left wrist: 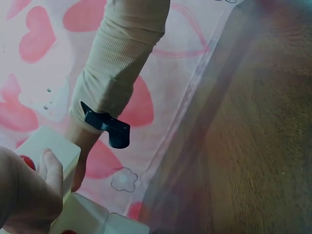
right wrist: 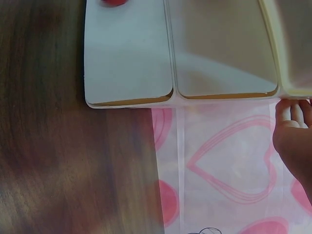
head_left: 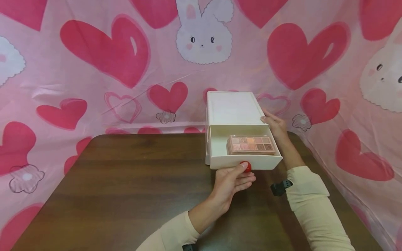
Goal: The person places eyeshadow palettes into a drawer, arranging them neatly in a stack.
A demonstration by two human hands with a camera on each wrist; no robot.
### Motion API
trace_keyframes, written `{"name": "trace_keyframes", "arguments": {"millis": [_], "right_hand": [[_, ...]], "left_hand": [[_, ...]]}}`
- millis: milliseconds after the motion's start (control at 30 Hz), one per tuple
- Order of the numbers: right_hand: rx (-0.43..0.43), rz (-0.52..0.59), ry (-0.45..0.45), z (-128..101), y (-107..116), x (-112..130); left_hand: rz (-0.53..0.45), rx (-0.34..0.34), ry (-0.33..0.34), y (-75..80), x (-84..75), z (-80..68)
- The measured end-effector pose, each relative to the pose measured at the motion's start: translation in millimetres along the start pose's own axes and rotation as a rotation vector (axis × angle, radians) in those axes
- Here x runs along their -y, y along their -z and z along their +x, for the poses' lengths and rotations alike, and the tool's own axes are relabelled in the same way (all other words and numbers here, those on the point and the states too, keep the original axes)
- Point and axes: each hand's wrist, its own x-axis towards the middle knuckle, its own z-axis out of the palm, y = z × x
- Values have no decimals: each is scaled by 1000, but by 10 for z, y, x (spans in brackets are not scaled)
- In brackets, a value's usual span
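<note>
A white drawer box [head_left: 230, 108] stands on the table's right half, its top drawer [head_left: 226, 162] pulled out towards me. Inside lies an eyeshadow palette [head_left: 251, 145] with a clear lid over pink, orange and brown shades. My left hand [head_left: 227, 184] pinches the red knob [head_left: 247, 167] on the drawer front, thumb on top and the other fingers below. At the box's right side, my right hand [head_left: 277, 127] presses its fingers against the wall near the top. Two lower drawers show in the right wrist view, the bottom one [right wrist: 129, 53] with a red knob.
The brown wooden table [head_left: 125, 188] extends to the left of the box. Behind and beside it hangs a pink cloth [head_left: 169, 66] with hearts and rabbits. A black wrist camera [head_left: 281, 187] sits at the right sleeve's cuff.
</note>
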Motion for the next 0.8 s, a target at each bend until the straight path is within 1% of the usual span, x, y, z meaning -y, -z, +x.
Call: {"name": "trace_keyframes", "arguments": {"millis": [100, 267, 433, 567, 667, 800], "right_hand": [[6, -2, 0, -4, 0, 2], [21, -47, 7, -5, 19, -7], [23, -67, 2, 8, 30, -18], [22, -80, 0, 8, 34, -15], [24, -93, -3, -3, 33, -2], [22, -101, -10, -15, 38, 18]], "left_hand": [[0, -10, -14, -9, 2, 7], [-5, -22, -37, -22, 0, 41], [-15, -51, -51, -39, -4, 79], [-35, -76, -47, -52, -12, 127], [-50, -80, -36, -57, -33, 178], [-47, -82, -30, -69, -74, 239]]}}
